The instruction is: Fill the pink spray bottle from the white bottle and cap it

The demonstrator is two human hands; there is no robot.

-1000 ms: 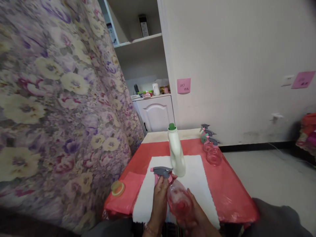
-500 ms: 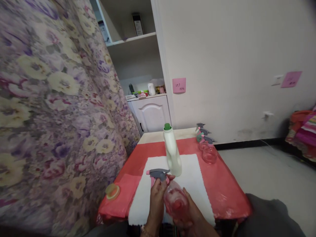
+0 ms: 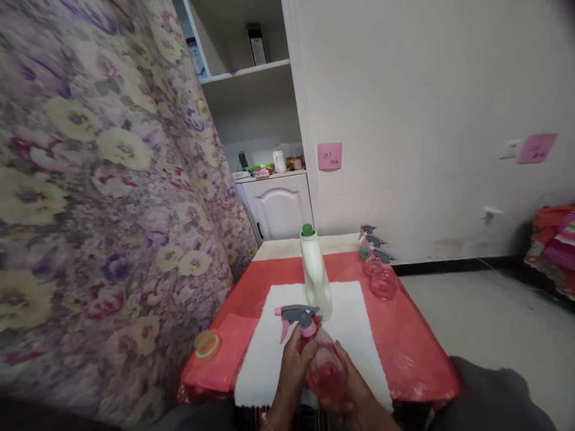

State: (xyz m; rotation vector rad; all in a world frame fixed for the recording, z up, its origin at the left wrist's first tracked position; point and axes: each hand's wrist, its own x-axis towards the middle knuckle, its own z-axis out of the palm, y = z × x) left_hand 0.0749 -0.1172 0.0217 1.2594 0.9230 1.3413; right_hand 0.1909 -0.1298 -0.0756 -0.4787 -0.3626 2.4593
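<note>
Spray bottle, clear pinkish, held up and tilted at 6 o'clock edge of white cloth, grey-and-pink trigger head toward 11 o'clock, nozzle aimed at 9. Gripped round neck by fingers of left hand, just under pink collar. Clasped on body at 4 o'clock by right hand, fingers curled round it, partly hidden. At 12 o'clock, just beyond trigger head: pale greenish-white bottle, upright on cloth, green piece in mouth. At 1 to 2 o'clock, along edge of red-covered tabletop: overlapping row of other spray bottles, pinkish with grey triggers, exact count unclear. At 9 o'clock: yellowish ring-shaped roll, near tabletop edge. Farther out, 10 o'clock: floral curtain. At 11: white cabinet door. At 12: pink note on wall, handwritten. At 2: second pink note, plus colourful fabric pile, well apart from tabletop.
</note>
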